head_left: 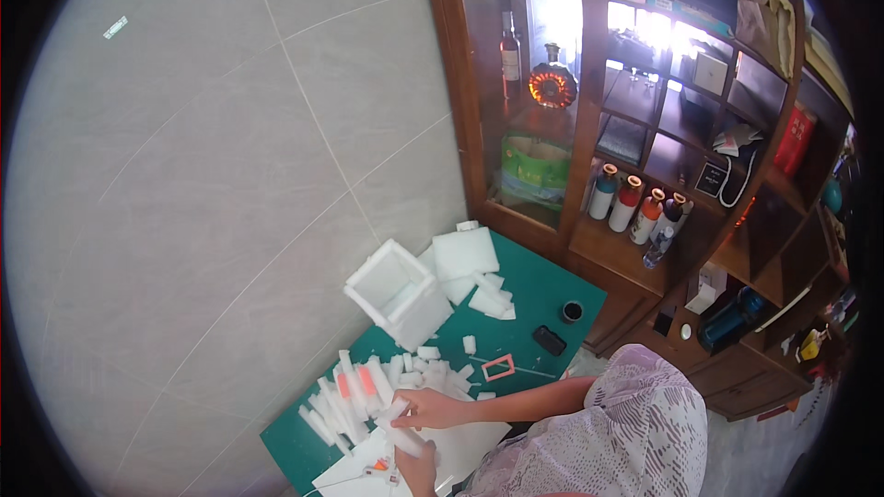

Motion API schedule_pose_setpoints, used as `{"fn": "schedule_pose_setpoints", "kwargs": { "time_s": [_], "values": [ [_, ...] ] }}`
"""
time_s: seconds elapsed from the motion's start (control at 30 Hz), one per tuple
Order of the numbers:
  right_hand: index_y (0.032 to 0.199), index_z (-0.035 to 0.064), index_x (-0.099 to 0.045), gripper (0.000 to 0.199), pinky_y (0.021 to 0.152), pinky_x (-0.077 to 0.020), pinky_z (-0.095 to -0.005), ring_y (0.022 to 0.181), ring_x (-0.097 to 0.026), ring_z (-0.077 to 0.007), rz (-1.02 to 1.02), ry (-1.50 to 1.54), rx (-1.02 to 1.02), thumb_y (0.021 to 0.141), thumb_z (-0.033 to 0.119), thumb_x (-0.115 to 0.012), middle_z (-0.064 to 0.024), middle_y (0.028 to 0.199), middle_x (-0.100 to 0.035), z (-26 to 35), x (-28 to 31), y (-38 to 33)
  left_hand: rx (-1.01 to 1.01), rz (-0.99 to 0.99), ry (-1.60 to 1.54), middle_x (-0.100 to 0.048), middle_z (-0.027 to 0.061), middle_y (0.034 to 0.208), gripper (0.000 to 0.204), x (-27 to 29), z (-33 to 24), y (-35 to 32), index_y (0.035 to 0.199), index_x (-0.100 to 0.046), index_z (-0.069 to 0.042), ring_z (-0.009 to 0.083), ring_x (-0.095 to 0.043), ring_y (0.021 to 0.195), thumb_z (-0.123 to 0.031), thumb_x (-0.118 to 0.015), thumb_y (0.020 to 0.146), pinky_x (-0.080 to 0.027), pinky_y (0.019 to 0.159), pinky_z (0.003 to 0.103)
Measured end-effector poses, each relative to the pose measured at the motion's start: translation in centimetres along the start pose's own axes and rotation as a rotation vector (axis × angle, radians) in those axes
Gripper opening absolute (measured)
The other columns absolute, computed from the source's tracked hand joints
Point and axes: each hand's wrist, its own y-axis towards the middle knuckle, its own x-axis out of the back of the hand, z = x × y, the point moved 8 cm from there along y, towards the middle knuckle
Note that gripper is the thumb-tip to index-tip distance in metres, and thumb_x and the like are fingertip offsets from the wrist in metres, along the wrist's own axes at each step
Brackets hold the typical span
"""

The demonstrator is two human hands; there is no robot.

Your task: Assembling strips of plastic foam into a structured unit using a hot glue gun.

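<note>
My right hand reaches in from the right, its fingers closed around a white foam piece. Just below it, my left hand grips a white foam block that meets the first piece; whether the two are joined cannot be made out. Both hands are over a white board on a green tabletop. Close by lies a heap of white foam strips, with pink pieces among them. Near my left hand is a small orange and white item with a white cord.
A hollow white foam box stands behind the heap, beside flat foam sheets. A pink rectangular frame, a black object and a dark cup sit to the right. A wooden cabinet with bottles borders the table.
</note>
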Motion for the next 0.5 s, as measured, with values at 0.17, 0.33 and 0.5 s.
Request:
{"fn": "schedule_pose_setpoints", "kwargs": {
  "time_s": [0.17, 0.33, 0.5],
  "values": [
    [0.114, 0.0079, -0.047, 0.043, 0.065, -0.0491, -0.0299, 0.073, -0.063, -0.0210, -0.066, -0.102, 0.124, 0.081, 0.027, -0.065, -0.0129, 0.096, -0.063, 1.1, 0.9, -0.6, 0.167, 0.149, 0.109, -0.055, 0.0109, 0.083, 0.045, 0.0, 0.2, -0.2, 0.105, -0.050, 0.005, 0.0180, -0.055, 0.068, -0.006, -0.062, 0.063, -0.046, 0.060, 0.030],
    [0.112, 0.0070, -0.050, 0.036, 0.074, -0.0467, -0.0312, 0.078, -0.061, -0.0174, -0.233, -0.060, 0.304, 0.083, 0.024, -0.064, -0.0072, 0.097, -0.062, 0.8, 0.5, -0.3, 0.368, 0.242, 0.099, -0.056, 0.0117, 0.084, 0.044, 1.6, 3.2, -1.1, 0.104, -0.050, 0.005, 0.0189, -0.056, 0.069, -0.005, -0.061, 0.063, -0.047, 0.060, 0.030],
    [0.109, 0.0071, -0.050, 0.032, 0.058, -0.0441, -0.0254, 0.075, -0.061, -0.0119, -0.197, 0.059, 0.103, 0.083, 0.021, -0.063, -0.0045, 0.098, -0.063, -0.4, -1.9, 0.3, 0.340, 0.296, 0.009, -0.058, 0.0101, 0.083, 0.046, 4.6, 3.0, -2.1, 0.105, -0.050, 0.005, 0.0188, -0.058, 0.071, -0.008, -0.061, 0.063, -0.046, 0.062, 0.031]
  ]
}}
